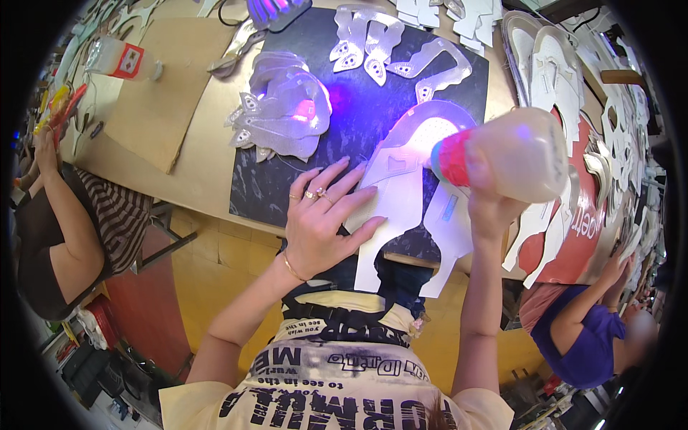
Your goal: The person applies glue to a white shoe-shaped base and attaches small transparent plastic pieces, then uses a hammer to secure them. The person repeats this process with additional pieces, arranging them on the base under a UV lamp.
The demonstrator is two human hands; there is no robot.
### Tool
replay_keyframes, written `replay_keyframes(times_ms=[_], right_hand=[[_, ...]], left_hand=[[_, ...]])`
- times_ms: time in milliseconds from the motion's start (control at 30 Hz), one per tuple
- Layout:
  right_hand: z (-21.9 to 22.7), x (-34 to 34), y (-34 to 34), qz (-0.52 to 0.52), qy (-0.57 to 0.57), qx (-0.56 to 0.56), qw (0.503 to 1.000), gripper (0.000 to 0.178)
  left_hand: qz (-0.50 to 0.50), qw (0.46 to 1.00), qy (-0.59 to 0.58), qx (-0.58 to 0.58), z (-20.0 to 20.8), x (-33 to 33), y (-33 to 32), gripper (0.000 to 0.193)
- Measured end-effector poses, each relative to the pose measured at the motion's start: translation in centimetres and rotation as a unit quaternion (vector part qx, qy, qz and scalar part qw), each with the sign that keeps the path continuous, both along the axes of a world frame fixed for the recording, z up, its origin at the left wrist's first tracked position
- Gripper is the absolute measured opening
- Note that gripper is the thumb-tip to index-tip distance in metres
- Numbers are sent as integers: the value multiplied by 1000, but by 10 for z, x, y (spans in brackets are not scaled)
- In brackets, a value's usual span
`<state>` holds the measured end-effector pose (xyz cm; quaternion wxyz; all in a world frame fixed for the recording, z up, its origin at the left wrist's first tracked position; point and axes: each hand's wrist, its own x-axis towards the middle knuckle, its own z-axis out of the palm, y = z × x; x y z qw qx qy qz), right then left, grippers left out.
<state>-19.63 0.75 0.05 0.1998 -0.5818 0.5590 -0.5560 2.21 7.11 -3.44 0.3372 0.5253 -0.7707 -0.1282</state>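
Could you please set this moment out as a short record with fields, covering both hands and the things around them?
left hand: left hand lies flat on a white cut-out piece, fingers spread
right hand: right hand grips a pale squeeze bottle, tipped with its red cap toward the piece
surface: dark mat on a brown table
lighting: violet glow on the mat
nearby: stack of silvery cut-outs; second bottle at far left
others: seated people on both sides

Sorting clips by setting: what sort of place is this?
Probably a shoe-making workshop: stacks of white cut upper pieces on a dark work mat, and a translucent squeeze bottle in the right hand.
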Motion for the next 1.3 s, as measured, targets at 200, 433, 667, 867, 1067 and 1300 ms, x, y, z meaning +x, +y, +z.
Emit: replay_keyframes(times_ms=[200, 433, 667, 867, 1067, 1300], right_hand=[[4, 11, -13, 55, 39, -30, 997, 39], [-6, 3, -4, 67, 123, -53, 989, 35], [-54, -33, 24, 101, 105, 30, 989, 56], [-68, -52, 11, -72, -137, 37, 987, 65], [-49, -79, 4, -77, -223, 90, 968, 65], [-59, -83, 11, -49, -230, 62, 970, 68]], left_hand=[[2, 1000, 3, -7, -2, -1, 0, 36], [1, 1000, 0, -5, -1, 0, 0, 36], [7, 1000, 2, -16, -6, -3, 3, 35], [1, 999, 46, -3, -8, 1, 7, 33], [0, 998, 60, 0, -14, -5, 8, 34], [6, 998, 59, -20, -17, -5, 10, 29]])
